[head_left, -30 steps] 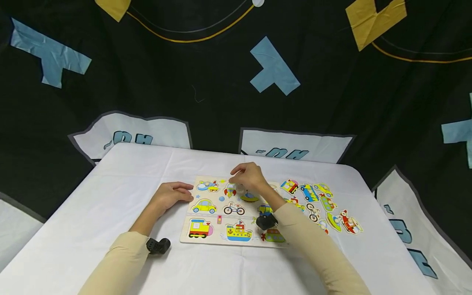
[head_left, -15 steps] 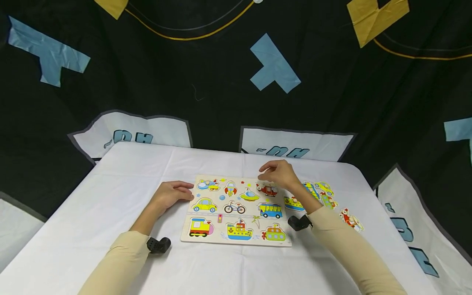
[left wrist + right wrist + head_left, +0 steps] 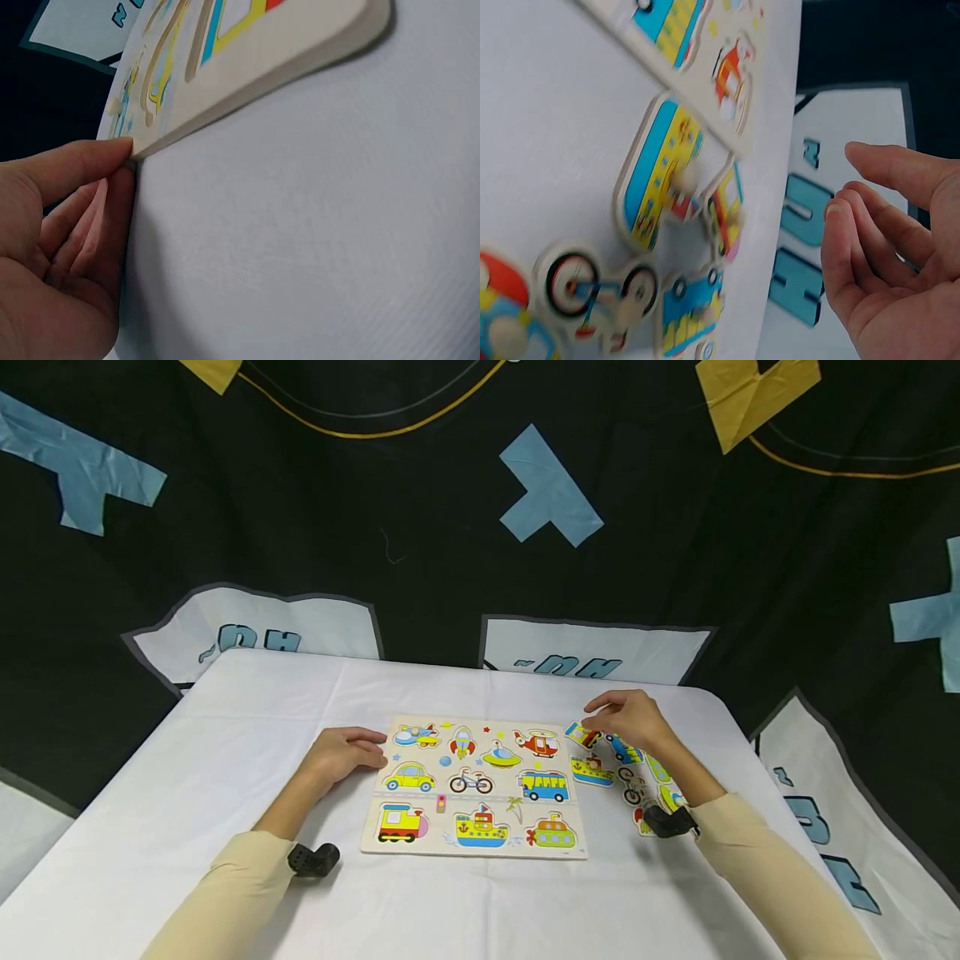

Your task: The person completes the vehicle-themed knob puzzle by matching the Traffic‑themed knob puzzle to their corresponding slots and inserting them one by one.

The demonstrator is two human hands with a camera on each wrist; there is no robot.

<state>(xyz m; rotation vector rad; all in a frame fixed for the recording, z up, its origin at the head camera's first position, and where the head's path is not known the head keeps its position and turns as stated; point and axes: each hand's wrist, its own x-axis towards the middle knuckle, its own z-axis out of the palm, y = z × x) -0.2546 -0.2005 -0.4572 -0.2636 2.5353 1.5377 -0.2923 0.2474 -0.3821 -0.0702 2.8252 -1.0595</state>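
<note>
A wooden puzzle board [image 3: 480,847] with vehicle-shaped recesses lies on the white cloth. My left hand [image 3: 339,760] is at its left edge; in the left wrist view the thumb [image 3: 82,165] and a finger pinch the edge. Over the loose knobbed pieces right of the board hovers my right hand [image 3: 632,720], fingers relaxed and holding nothing. Nearest below it are the train piece [image 3: 581,735] and the bus piece [image 3: 624,750]. The ship piece [image 3: 641,199] lies against the board's right edge, and the bicycle piece [image 3: 592,289] is beside the bus. My right forearm hides other pieces.
White cloth [image 3: 420,910] covers the table. A black curtain [image 3: 360,527] with blue and yellow patches hangs behind its far edge. Each sleeve carries a small black wrist camera, a left one [image 3: 313,860] and a right one [image 3: 670,821].
My right hand has moved right, from over the board's upper middle to above the loose pieces. My left hand stays at the board's left edge.
</note>
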